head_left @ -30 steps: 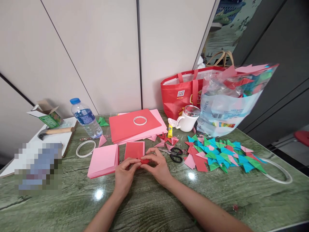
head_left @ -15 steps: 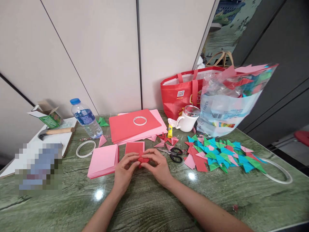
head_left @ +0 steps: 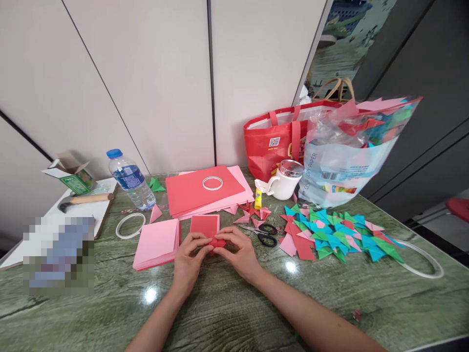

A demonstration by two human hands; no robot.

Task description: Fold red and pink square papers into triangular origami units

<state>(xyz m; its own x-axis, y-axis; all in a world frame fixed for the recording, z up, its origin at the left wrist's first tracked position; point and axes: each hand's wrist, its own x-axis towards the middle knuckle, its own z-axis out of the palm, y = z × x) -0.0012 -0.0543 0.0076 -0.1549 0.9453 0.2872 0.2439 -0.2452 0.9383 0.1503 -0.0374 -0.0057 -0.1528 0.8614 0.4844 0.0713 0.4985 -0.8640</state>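
My left hand (head_left: 188, 261) and my right hand (head_left: 238, 252) meet over a small folded red paper piece (head_left: 217, 242) on the green table (head_left: 234, 303). Both pinch it with their fingertips, the left from the left side, the right from the right. Just behind the hands lies a small stack of red square sheets (head_left: 204, 226). A stack of pink square sheets (head_left: 157, 243) lies to the left of my left hand. Black scissors (head_left: 264, 233) lie right of my right hand.
Folded pink, red, green and blue triangles (head_left: 335, 234) spread at right. Farther back are large red and pink sheets (head_left: 190, 193) with a tape ring (head_left: 212, 183), a white mug (head_left: 284, 182), a water bottle (head_left: 130, 180), a red bag (head_left: 278, 139) and a plastic bag (head_left: 348, 151).
Both hands shifted slightly toward the red square stack while working the red piece; the piece now shows as a small pointed fold between the fingertips. Nothing else moved.
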